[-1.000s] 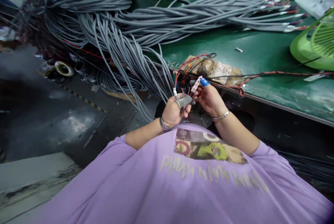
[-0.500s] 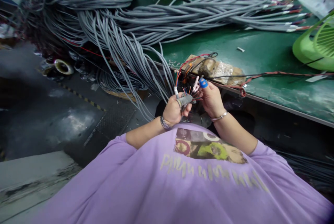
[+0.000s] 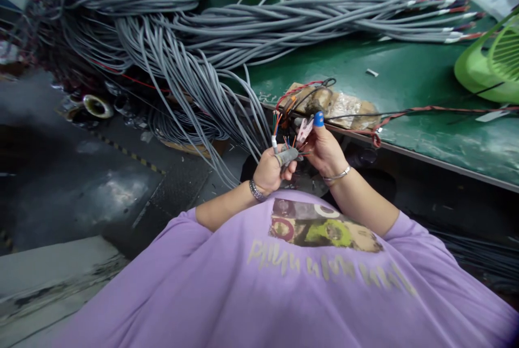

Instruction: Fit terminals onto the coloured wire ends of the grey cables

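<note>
My left hand (image 3: 268,171) is closed around the end of a grey cable, with a grey covering (image 3: 287,156) on its thumb. Thin coloured wires (image 3: 290,142) fan out beyond that thumb. A white-sleeved cable end (image 3: 274,142) with orange and green wires stands up beside the same hand. To its right, my right hand (image 3: 327,152) is closed, a blue finger cover (image 3: 319,119) on its thumb. A pale pink clip (image 3: 304,131) lies against that thumb and seems gripped by it. The right fingertips are partly hidden behind the clip and wires.
Grey cables (image 3: 251,29) lie in a thick bundle over the green table (image 3: 409,75) and hang off its left side. A taped block (image 3: 344,111) with red and black leads sits at the table edge. A green fan (image 3: 494,64) stands at the right.
My right thumb has moved slightly up and to the right, and the pink clip shows more broadly. My left hand stays almost in place, still around the cable. The view has shifted a little.
</note>
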Action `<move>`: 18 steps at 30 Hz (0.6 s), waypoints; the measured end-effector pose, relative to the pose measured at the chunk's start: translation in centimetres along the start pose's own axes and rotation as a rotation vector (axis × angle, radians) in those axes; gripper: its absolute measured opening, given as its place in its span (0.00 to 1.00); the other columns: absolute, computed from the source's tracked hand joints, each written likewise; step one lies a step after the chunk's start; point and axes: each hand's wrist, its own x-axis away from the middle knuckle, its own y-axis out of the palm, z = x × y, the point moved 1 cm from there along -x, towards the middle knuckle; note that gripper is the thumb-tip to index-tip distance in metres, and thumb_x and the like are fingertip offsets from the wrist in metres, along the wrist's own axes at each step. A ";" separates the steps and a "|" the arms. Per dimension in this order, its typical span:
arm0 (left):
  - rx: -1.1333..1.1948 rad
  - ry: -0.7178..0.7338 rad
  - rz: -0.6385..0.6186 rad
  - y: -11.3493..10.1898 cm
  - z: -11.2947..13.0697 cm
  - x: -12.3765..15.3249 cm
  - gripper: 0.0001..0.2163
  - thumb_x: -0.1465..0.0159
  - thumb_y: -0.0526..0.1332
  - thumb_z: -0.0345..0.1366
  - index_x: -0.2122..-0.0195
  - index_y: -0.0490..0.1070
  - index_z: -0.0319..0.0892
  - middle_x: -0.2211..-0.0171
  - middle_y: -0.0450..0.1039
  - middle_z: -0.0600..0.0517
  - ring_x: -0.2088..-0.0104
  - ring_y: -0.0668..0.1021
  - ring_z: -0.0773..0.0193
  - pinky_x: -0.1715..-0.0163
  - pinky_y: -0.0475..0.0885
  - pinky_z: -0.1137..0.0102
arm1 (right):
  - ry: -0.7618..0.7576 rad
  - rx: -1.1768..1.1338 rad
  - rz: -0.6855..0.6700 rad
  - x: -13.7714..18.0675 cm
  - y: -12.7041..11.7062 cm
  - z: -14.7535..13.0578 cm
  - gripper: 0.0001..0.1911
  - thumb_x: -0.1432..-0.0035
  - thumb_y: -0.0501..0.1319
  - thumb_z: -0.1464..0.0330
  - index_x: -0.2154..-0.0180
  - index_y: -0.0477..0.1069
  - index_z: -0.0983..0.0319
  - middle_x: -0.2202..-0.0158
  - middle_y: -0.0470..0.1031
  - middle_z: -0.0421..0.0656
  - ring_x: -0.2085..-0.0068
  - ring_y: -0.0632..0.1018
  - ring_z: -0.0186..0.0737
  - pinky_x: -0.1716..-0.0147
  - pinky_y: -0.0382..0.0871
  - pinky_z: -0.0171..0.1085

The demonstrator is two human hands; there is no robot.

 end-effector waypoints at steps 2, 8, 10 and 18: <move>-0.001 0.007 -0.003 0.0 0.0 0.1 0.19 0.49 0.70 0.50 0.74 0.65 0.41 0.84 0.69 0.57 0.89 0.65 0.75 0.89 0.54 0.77 | 0.049 -0.005 -0.025 0.3 -0.2 0.0 0.31 0.49 0.61 0.37 0.66 0.71 0.59 0.72 0.75 0.39 0.70 0.75 0.35 0.73 0.68 0.33; 0.023 0.068 0.015 -0.1 0.1 1.2 0.18 0.49 0.70 0.49 0.74 0.65 0.41 0.84 0.69 0.58 0.89 0.66 0.75 0.90 0.55 0.77 | 0.166 -0.013 -0.118 1.0 -0.8 -0.5 0.32 0.47 0.56 0.35 0.67 0.71 0.58 0.72 0.75 0.40 0.72 0.74 0.35 0.73 0.69 0.34; 0.038 0.091 0.049 0.0 0.2 1.6 0.18 0.49 0.70 0.50 0.73 0.66 0.41 0.83 0.70 0.58 0.89 0.67 0.74 0.89 0.57 0.77 | 0.186 0.004 -0.144 1.2 -0.8 -0.8 0.31 0.47 0.58 0.36 0.67 0.72 0.58 0.72 0.75 0.40 0.72 0.74 0.35 0.73 0.69 0.34; 0.057 0.164 0.134 0.7 0.7 1.7 0.17 0.48 0.70 0.49 0.71 0.68 0.41 0.82 0.71 0.58 0.87 0.70 0.73 0.89 0.58 0.78 | 0.129 -0.015 -0.062 1.7 -0.1 -1.1 0.23 0.49 0.69 0.47 0.68 0.72 0.60 0.75 0.73 0.36 0.76 0.70 0.29 0.76 0.66 0.30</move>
